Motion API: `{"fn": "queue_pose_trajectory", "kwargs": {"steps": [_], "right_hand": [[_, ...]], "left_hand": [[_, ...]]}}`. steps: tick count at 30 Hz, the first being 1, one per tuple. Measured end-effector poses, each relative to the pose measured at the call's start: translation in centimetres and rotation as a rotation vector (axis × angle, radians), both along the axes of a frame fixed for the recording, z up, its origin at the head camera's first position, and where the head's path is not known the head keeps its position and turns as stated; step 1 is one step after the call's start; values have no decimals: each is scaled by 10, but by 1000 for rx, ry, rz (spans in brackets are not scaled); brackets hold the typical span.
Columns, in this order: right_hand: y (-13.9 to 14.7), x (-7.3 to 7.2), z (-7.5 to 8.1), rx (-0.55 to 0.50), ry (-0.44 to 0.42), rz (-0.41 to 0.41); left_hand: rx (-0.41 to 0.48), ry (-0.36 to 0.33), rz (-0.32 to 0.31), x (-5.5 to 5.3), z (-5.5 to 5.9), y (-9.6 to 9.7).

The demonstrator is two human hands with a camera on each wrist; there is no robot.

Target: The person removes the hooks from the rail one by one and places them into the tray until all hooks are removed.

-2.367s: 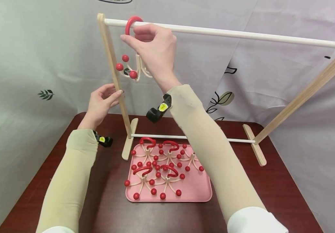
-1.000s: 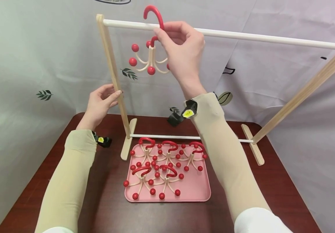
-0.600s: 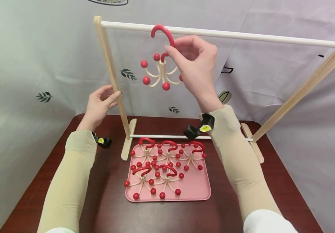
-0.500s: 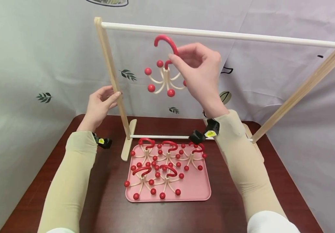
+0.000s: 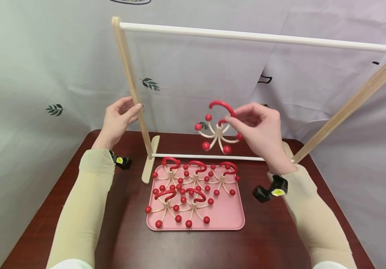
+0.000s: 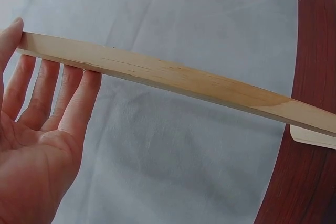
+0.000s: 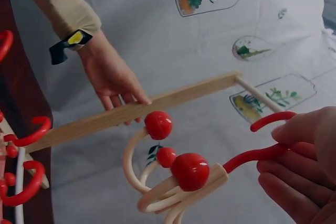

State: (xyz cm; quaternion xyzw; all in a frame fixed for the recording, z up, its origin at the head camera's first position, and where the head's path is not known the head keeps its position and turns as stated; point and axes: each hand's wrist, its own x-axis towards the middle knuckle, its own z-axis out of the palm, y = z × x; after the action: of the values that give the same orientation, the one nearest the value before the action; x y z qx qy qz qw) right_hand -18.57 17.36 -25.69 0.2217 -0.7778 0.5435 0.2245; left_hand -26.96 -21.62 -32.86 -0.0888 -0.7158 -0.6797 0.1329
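In the head view my right hand (image 5: pixel 263 129) pinches the red hook of a small hanger (image 5: pixel 218 133), whose cream curved arms end in red balls. It hangs upright in front of the rack, above the lower rod. The right wrist view shows the red hook (image 7: pixel 257 155) between thumb and fingers, clear of the top rod (image 7: pixel 262 95). My left hand (image 5: pixel 117 117) holds the rack's left wooden post (image 5: pixel 128 67) partway up. Thumb and fingertips (image 6: pixel 90 80) lie on opposite edges of the post (image 6: pixel 157 74) in the left wrist view.
A pink tray (image 5: pixel 228 216) on the dark red table (image 5: pixel 119 224) holds several similar hangers, in two rows. Behind it stands the wooden rack, with a bare white top rod (image 5: pixel 246 35), a low white rod (image 5: pixel 186 156) and flat feet. Printed cloth hangs behind.
The right hand has lifted the hanger off the top rod's left end and carried it down and to the right, towards the tray. The left hand has stayed on the post.
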Motion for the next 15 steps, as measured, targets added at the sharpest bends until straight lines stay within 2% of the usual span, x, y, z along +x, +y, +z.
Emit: {"fn": "queue_pose_trajectory", "kwargs": {"steps": [7,15], "right_hand": [[30,28,-32,5,-132,26],[41,61,-53,-16,-184,95]], "left_hand": [[11,-3,-11,-1,1,3],[0,-2,-13,-1,2,3]]}}
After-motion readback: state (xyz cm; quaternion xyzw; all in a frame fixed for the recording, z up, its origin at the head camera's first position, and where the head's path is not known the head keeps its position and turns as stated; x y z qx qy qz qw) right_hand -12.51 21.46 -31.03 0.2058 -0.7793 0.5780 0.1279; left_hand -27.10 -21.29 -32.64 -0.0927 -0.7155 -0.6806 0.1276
